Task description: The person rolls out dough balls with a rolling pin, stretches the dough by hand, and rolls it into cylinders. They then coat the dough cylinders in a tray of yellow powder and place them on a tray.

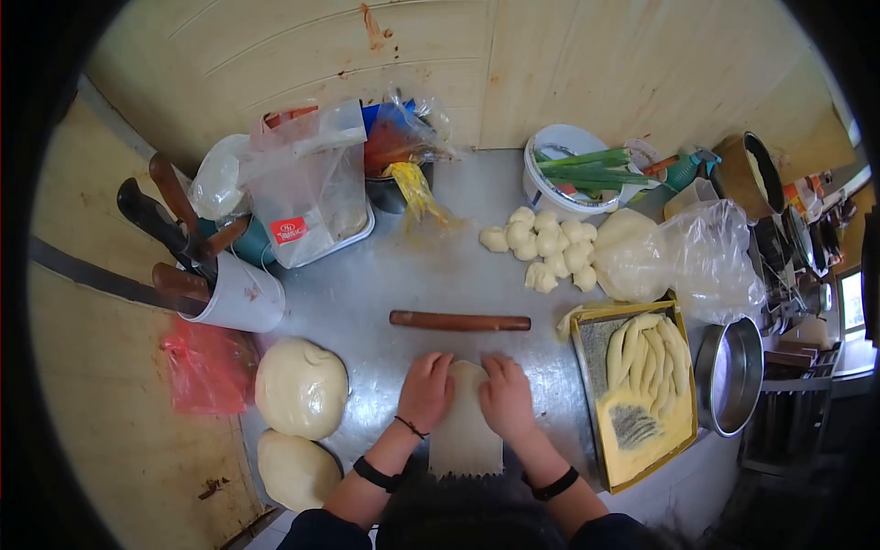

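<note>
A flat sheet of dough (466,422) lies at the front edge of the metal table, its lower end ragged. My left hand (427,392) holds its upper left edge with the fingers curled in. At the upper right edge, my right hand (505,396) grips the same sheet, fingers closed. Just beyond both hands a brown wooden rolling pin (460,321) lies crosswise, untouched.
Two large dough lumps (302,389) sit at left, below a white container of knives (245,295). Small dough balls (547,242) are piled at back right. A yellow tray (587,403) with dough strips and a round metal pan (729,377) stand at right.
</note>
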`<act>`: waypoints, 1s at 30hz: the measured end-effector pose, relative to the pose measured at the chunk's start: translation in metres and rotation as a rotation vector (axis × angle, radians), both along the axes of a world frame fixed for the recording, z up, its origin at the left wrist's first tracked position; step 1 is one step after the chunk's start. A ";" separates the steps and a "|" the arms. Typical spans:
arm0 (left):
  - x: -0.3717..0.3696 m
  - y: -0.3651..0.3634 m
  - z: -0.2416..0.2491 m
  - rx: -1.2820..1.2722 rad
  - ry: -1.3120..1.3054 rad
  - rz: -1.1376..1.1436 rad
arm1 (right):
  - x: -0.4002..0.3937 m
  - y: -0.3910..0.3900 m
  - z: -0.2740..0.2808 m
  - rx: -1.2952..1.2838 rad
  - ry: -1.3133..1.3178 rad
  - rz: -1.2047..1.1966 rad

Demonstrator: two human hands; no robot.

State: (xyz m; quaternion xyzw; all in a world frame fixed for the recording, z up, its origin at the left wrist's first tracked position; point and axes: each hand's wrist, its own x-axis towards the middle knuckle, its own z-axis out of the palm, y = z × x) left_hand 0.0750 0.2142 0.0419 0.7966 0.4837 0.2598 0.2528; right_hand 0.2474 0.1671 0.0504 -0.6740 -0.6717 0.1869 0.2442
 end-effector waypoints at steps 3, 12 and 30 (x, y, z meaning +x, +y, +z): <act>0.013 -0.007 -0.010 0.083 0.049 -0.024 | -0.027 0.003 -0.012 0.034 -0.083 -0.033; -0.019 -0.037 -0.007 0.032 0.054 -0.300 | -0.012 -0.044 -0.011 0.051 -0.077 0.165; -0.027 -0.102 0.005 0.130 0.254 -0.224 | -0.009 -0.105 0.009 -0.086 -0.181 0.251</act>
